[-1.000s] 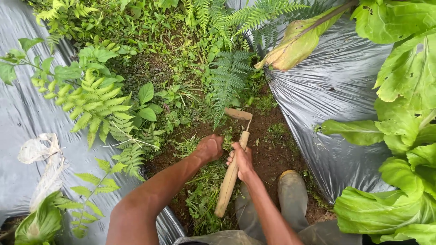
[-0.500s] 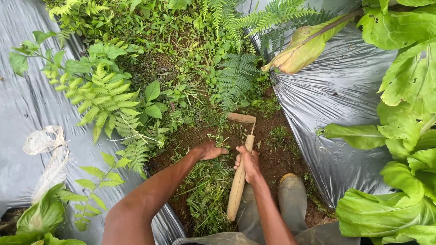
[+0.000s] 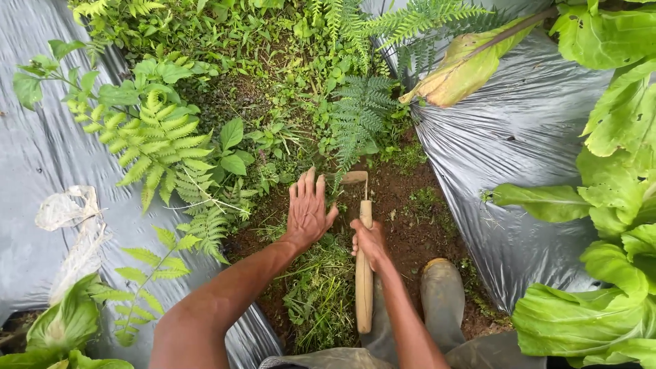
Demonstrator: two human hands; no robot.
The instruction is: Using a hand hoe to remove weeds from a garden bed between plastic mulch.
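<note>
Here the short wooden-handled hoe [image 3: 363, 263] stands blade-down in the bare soil [image 3: 403, 225] between plastic mulch sheets [image 3: 519, 137], right hand [image 3: 370, 240] closed round its handle. The left hand [image 3: 307, 208], open and flat, presses weeds [image 3: 321, 287]; best to chop shallow, clear of those fingers.

Soil strip [image 3: 410, 225] runs down middle, between plastic sheet [image 3: 41, 164] at left and second sheet [image 3: 519, 137] at right. Ferns [image 3: 157, 143] and weeds crowd strip's far end. Left hand [image 3: 307, 212] spread flat on soil, just left of hoe [image 3: 363, 273]. Right hand [image 3: 370, 240] on hoe handle. Cut weed pile [image 3: 321, 294] below left hand. Boot [image 3: 443, 301] right of handle. Leafy plants [image 3: 615, 205] along right edge.
</note>
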